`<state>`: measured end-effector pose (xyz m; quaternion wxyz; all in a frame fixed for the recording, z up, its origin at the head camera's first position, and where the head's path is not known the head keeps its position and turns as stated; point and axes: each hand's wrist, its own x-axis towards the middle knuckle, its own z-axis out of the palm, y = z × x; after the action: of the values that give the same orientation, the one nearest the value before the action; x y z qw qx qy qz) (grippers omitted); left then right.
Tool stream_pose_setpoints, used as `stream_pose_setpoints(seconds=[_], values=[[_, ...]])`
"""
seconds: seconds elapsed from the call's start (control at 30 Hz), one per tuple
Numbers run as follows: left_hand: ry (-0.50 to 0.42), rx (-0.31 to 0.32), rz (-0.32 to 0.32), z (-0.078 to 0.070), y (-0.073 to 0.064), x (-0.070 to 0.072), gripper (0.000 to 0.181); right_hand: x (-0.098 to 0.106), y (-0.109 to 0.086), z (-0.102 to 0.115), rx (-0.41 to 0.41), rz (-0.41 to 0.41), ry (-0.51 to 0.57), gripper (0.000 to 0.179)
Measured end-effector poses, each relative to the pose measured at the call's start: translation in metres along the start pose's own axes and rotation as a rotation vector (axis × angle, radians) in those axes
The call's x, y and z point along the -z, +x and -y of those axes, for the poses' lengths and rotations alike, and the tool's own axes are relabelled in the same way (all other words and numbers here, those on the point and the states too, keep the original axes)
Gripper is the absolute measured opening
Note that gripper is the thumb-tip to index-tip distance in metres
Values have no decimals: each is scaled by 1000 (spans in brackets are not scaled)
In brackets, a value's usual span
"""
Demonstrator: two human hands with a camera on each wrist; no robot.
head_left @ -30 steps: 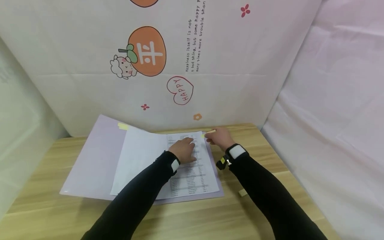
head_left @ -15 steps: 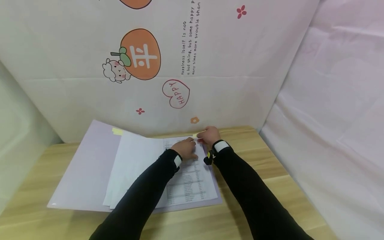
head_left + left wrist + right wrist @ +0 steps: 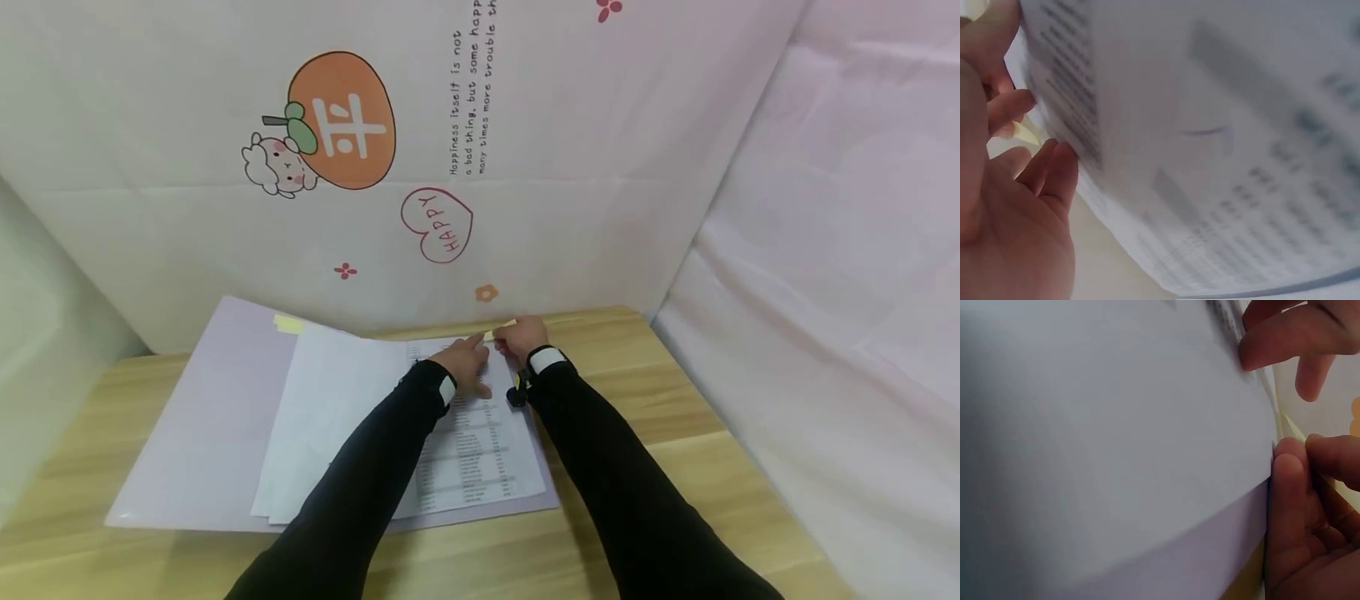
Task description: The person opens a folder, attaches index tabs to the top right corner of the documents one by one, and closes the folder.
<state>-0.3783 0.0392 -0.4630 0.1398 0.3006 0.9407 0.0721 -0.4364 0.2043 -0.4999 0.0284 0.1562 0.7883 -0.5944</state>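
Observation:
An open lilac folder [image 3: 187, 433] of paper sheets lies on the table. My left hand [image 3: 467, 365] rests on the printed page [image 3: 480, 450], its fingers spread toward the top edge. At that edge, near the upper right corner, my right hand [image 3: 525, 337] pinches a yellow sticky note [image 3: 490, 335] between thumb and fingers. The right wrist view shows the thumb and fingertips [image 3: 1290, 464] close to the paper's edge, with the pale yellow strip [image 3: 1294, 428] sticking out past them. Left fingertips come close to the note.
Another yellow sticky note [image 3: 288, 323] juts from the top of the turned sheets [image 3: 337, 400] on the left. Wood-patterned table [image 3: 660, 417] surrounds the folder. Behind it stands a printed white cloth [image 3: 555, 233], and a plain white cloth [image 3: 847, 292] hangs at the right.
My right hand has moved left along the page's top edge with the sticky note, closer to my left hand. The left hand stays on the page. The head view has shifted slightly.

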Motion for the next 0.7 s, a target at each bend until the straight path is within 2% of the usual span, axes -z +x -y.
stream_pose_setpoints(seconds=[0.03,0.13,0.27,0.53,0.7], values=[[-4,0,6,-1,-2,3,58,-1,8,-6,-4,-4,-8,16],[-14,16,29,-5,-4,9,71,1,5,-6,14,-10,-76,14],[-17,33,67,-7,0,10,80,3,3,-4,27,-11,-141,17],[-5,27,67,-4,8,9,78,2,6,-5,10,13,-38,24],[-1,43,75,-6,9,11,73,3,7,-7,11,18,-46,22]])
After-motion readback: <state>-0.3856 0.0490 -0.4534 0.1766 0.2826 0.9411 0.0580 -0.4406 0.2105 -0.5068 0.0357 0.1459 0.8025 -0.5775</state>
